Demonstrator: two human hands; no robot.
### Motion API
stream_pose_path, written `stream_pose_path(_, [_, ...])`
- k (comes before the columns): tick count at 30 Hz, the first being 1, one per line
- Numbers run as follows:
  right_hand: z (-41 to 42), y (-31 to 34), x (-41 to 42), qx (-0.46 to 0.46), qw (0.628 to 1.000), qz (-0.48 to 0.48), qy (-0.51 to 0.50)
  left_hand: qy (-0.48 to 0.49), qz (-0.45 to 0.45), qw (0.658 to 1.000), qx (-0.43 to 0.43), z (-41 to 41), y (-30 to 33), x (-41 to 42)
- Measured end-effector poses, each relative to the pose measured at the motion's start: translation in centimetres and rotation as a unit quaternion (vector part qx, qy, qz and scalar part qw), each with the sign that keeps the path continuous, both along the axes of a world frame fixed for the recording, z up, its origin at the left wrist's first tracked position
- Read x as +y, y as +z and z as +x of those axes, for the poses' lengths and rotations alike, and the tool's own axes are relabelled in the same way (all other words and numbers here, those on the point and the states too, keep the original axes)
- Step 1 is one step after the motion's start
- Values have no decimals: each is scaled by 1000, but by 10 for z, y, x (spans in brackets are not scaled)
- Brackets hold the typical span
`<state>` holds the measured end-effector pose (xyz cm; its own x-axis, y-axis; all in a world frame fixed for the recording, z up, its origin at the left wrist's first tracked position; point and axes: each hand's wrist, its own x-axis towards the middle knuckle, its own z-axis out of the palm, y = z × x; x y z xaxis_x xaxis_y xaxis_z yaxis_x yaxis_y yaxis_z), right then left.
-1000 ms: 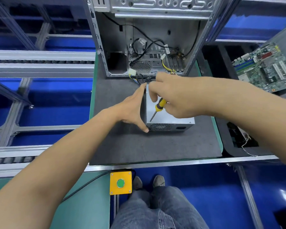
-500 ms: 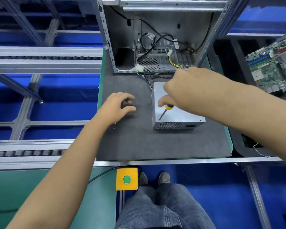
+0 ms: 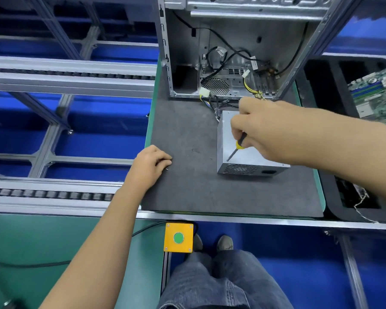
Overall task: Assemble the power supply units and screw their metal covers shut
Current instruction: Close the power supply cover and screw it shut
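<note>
The boxy grey metal power supply (image 3: 250,152) looked rigid and heavy; right hand (image 3: 261,132) fingers gripped the yellow-and-black screwdriver (image 3: 237,146), while left hand (image 3: 151,165) fingers, curled, pinched a tiny screw (image 3: 168,168).

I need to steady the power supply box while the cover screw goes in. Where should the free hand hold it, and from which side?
Probably the box's bare left wall, coming from the left across the mat. That wall stands upright and open, while the right hand and screwdriver take up the top, and cables crowd the far end. The left hand already lies on that side.
</note>
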<state>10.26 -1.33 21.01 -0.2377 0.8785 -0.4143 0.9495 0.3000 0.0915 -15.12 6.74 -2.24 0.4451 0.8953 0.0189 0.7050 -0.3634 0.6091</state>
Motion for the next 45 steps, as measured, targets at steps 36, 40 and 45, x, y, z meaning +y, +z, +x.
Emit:
stream_pose_path(36, [0, -8, -2, 42, 998, 12, -44, 129, -246, 855, -438, 81, 28, -35])
stream_pose_path(40, [0, -11, 2, -37, 998, 50, -10, 131, -271, 841, -449, 92, 29, -39])
stream_pose_path(45, [4, -14, -1, 2, 999, 40, -19, 135, -319, 806, -480, 94, 29, -40])
